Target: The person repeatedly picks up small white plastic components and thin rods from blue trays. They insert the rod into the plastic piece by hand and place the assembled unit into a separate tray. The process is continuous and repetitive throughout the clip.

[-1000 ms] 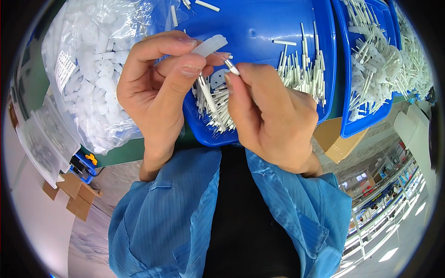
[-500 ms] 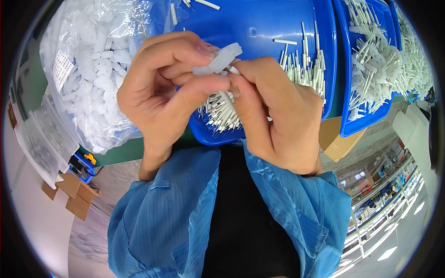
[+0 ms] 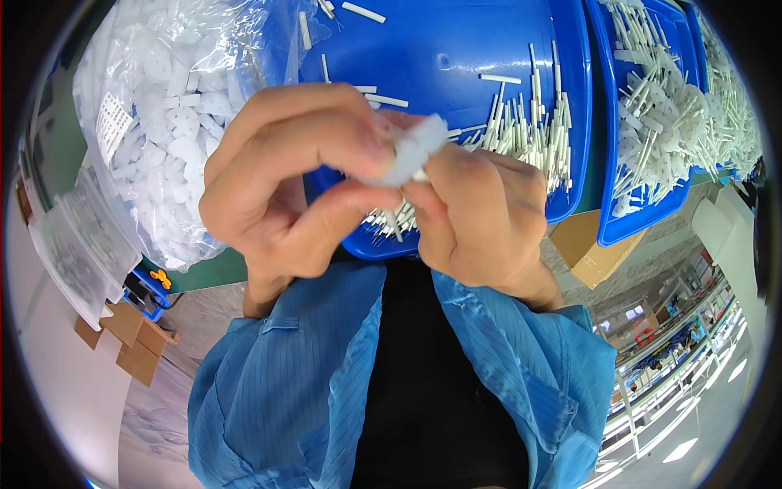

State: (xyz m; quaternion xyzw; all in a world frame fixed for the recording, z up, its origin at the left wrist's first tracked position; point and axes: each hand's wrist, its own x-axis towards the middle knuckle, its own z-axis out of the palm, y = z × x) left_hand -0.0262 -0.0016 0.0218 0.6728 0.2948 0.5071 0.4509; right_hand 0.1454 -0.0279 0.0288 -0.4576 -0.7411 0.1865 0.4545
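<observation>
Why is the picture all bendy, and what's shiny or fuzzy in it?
Head view: fisheye distortion curves the edges of the middle blue tray; head view: glare sparkles on the plastic bag; head view: the white piece looks blurry, probably from moving.

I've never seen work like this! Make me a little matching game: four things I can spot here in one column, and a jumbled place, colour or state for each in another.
Things:
1. Clear plastic bag
2. Middle blue tray
3. Left hand
4. Left sleeve

Matches:
A. Its fingers grip a whitish plastic piece
B. Blue fabric with fine stripes
C. Many thin white rods lie in it
D. Stands at the left, full of whitish pieces

Right pairs: 1-D, 2-C, 3-A, 4-B.
</observation>
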